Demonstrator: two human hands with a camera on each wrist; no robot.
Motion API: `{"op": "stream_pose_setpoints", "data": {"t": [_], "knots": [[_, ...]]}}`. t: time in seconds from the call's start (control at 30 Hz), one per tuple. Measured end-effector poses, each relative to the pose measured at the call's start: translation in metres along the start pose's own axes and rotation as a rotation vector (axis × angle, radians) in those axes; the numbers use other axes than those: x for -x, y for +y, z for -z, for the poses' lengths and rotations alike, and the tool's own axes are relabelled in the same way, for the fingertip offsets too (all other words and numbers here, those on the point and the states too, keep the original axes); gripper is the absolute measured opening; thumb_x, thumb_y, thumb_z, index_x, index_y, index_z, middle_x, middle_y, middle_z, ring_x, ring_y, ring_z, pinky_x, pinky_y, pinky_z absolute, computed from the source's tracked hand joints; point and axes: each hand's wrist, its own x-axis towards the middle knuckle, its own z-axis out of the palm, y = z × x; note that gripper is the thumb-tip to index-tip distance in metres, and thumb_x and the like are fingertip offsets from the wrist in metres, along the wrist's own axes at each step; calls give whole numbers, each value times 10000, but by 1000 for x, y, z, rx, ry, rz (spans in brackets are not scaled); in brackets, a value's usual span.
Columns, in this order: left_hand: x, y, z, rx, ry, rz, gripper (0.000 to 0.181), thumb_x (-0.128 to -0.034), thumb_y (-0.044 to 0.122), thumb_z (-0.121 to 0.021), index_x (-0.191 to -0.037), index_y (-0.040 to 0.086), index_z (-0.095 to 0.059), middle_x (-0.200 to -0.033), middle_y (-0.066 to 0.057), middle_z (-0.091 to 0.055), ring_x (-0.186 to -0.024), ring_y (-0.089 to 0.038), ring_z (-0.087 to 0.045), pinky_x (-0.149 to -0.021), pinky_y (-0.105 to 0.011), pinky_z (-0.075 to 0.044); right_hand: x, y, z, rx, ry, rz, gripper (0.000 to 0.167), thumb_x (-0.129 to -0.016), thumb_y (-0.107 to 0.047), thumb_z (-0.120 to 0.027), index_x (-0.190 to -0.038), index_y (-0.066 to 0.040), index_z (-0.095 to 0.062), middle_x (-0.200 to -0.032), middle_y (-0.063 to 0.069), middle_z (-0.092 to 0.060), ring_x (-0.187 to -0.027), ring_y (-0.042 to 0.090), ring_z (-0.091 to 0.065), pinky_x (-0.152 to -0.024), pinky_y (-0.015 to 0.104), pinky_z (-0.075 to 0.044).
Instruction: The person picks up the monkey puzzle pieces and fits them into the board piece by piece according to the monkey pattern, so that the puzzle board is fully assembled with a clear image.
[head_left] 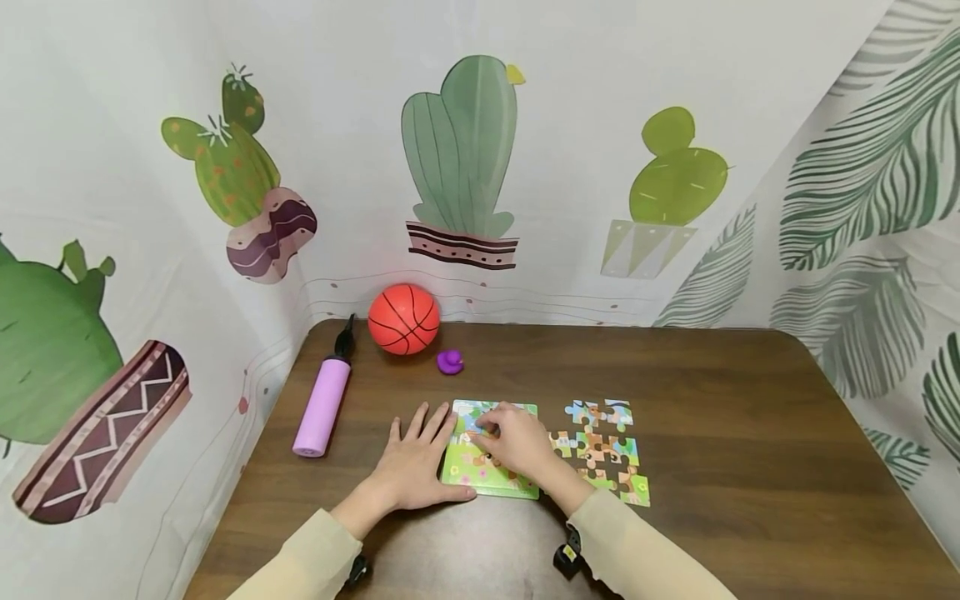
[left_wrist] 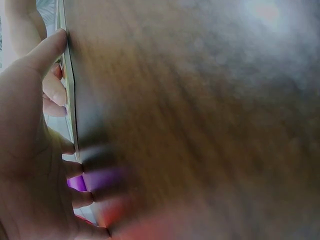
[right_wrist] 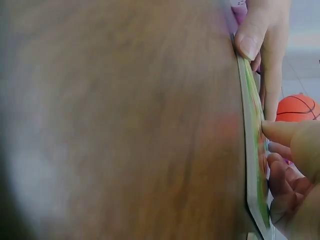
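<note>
A square jigsaw puzzle board (head_left: 491, 483) with a green and blue animal picture lies on the table. My left hand (head_left: 416, 467) is spread flat along its left side, thumb at the near edge and index fingertip by the upper left edge. My right hand (head_left: 517, 440) is over the board, its fingers curled and pinching a puzzle piece (head_left: 476, 425) at the upper left; the fingers hide most of it. In the right wrist view the right thumb (right_wrist: 280, 132) meets the board's (right_wrist: 250, 145) face. Loose puzzle pieces (head_left: 600, 450) lie right of the board.
A purple hand pump (head_left: 324, 408) lies at the left. Behind the board are an orange toy basketball (head_left: 403, 319) and a small purple rubber duck (head_left: 450, 362). A cloth printed with cacti (head_left: 570, 167) hangs behind the brown table (head_left: 735, 433).
</note>
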Motion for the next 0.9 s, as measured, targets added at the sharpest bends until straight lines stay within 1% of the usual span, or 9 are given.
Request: {"op": "stream_pose_setpoints", "data": {"t": [0.07,0.17,0.33,0.5,0.63,0.73,0.8,0.9], "knots": [[0,0,0,4,-2,1,1271,-739,978,-480,-1663,133,-260,-1724,-91,-179,-1558,-419,-146,-1095,-785,-201,-2,-1,-1,5,12,-17,225,-932,-376,-795,-1072,-203,-822,-826,-106,-595,-624,30,-505,-521,245,-438],[0,0,1,5,-11,5,1269,-742,974,-484,-1665,133,-253,-1726,-89,-172,-1560,-416,-139,-1098,-784,-196,-6,-2,-3,11,23,-40,196,-929,-385,-797,-1032,-221,-825,-798,-119,-581,-606,35,-495,-503,248,-426],[0,1,2,5,-18,6,1267,-747,970,-485,-1662,123,-258,-1726,-90,-173,-1560,-416,-142,-1099,-784,-195,-11,-2,-6,25,34,-71,187,-920,-395,-803,-1021,-240,-826,-786,-144,-568,-630,26,-502,-533,251,-429],[0,1,1,6,-15,0,1266,-748,976,-467,-1662,124,-258,-1726,-89,-173,-1558,-418,-147,-1096,-785,-200,-12,-1,-6,31,27,-80,166,-934,-390,-789,-1012,-247,-821,-787,-153,-563,-631,20,-503,-547,255,-434],[-1,0,1,6,-10,1,1262,-748,970,-481,-1661,125,-264,-1726,-90,-175,-1558,-417,-149,-1096,-783,-202,-14,0,-6,28,22,-80,158,-939,-395,-783,-1000,-253,-814,-789,-154,-558,-638,21,-505,-551,258,-439],[0,0,3,7,-10,3,1256,-751,963,-494,-1659,124,-269,-1724,-92,-180,-1557,-420,-150,-1096,-783,-203,-14,1,-5,0,13,-74,174,-943,-404,-775,-1010,-247,-808,-797,-154,-561,-641,26,-509,-553,262,-442],[0,0,3,9,-9,1,1250,-753,961,-495,-1662,135,-265,-1724,-94,-182,-1556,-423,-153,-1094,-785,-206,-12,1,0,-22,5,-63,193,-949,-409,-765,-1033,-239,-802,-805,-154,-564,-644,30,-515,-558,265,-449],[-1,0,2,11,-5,-4,1230,-750,966,-489,-1666,177,-264,-1722,-97,-188,-1554,-427,-158,-1089,-787,-212,-8,5,11,-60,11,-26,207,-958,-382,-759,-1070,-212,-795,-820,-150,-576,-649,29,-525,-563,265,-460]]}}
